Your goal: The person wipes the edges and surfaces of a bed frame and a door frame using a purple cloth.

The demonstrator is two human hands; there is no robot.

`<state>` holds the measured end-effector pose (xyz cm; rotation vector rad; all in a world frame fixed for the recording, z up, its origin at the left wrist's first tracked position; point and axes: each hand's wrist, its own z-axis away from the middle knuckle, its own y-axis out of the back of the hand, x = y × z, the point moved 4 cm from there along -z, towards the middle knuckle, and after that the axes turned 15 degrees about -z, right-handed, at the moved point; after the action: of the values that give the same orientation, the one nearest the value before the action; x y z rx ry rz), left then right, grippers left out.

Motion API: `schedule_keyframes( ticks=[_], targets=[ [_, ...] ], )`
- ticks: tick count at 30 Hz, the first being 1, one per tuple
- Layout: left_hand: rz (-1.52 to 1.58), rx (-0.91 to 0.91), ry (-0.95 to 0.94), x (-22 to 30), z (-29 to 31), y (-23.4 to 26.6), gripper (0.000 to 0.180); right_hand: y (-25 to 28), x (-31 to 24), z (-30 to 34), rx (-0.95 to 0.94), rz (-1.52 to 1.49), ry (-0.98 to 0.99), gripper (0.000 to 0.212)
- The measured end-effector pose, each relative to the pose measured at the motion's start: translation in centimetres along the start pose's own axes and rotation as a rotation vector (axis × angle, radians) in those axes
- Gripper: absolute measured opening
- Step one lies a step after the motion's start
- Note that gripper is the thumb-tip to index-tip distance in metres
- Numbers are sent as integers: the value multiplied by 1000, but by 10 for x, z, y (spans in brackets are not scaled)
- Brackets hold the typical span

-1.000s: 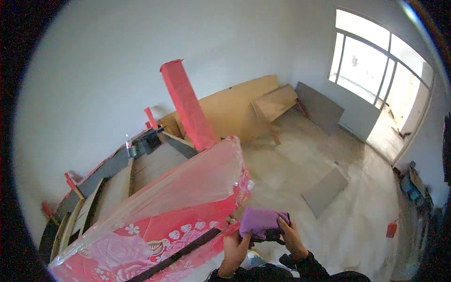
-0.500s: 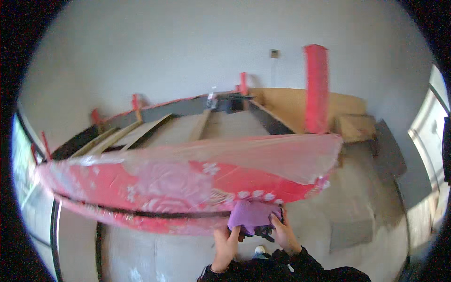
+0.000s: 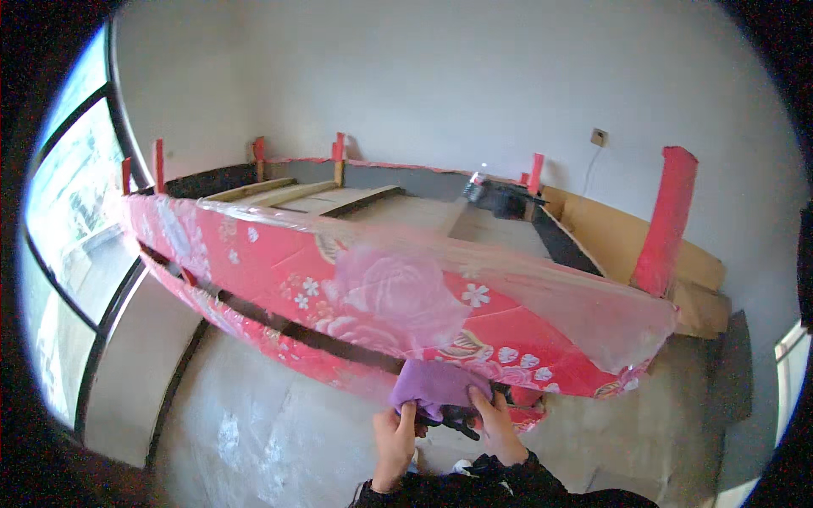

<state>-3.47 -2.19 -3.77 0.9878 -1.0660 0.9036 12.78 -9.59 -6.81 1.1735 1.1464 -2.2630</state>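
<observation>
A folded purple cloth (image 3: pixel 436 391) is held low in front of me, just at the lower edge of a long panel (image 3: pixel 398 292) covered in red and pink flowered fabric. My left hand (image 3: pixel 395 442) grips the cloth's left side with the thumb on top. On its right side my right hand (image 3: pixel 498 425) pinches it in the same way. Some black, crumpled material (image 3: pixel 458 421) shows beneath the cloth between my hands; its kind I cannot make out. Clear plastic film (image 3: pixel 559 313) lies over part of the flowered panel.
Behind the panel, wooden slats (image 3: pixel 296 195) cross a large frame. Red-wrapped posts (image 3: pixel 667 222) stand up from it. A clear bottle (image 3: pixel 473 183) sits near a dark bundle (image 3: pixel 510 201) at the far side. Cardboard (image 3: pixel 701 310) leans at the right, and a window (image 3: pixel 76 190) fills the left.
My view has turned left, so the frame sits further right and tilts down to the right, with more window showing. Both hands keep their hold on the purple cloth.
</observation>
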Motion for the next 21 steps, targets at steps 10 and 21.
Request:
schedule_keyframes(
  ticks=[10,21],
  targets=[
    [-141,-549,-171,51,14,-129,35,102,-63,61,461,-103,380,32],
    [-61,-1156,-155,16,53,-230,28,167,-87,149,801,-53,604,24]
  ],
)
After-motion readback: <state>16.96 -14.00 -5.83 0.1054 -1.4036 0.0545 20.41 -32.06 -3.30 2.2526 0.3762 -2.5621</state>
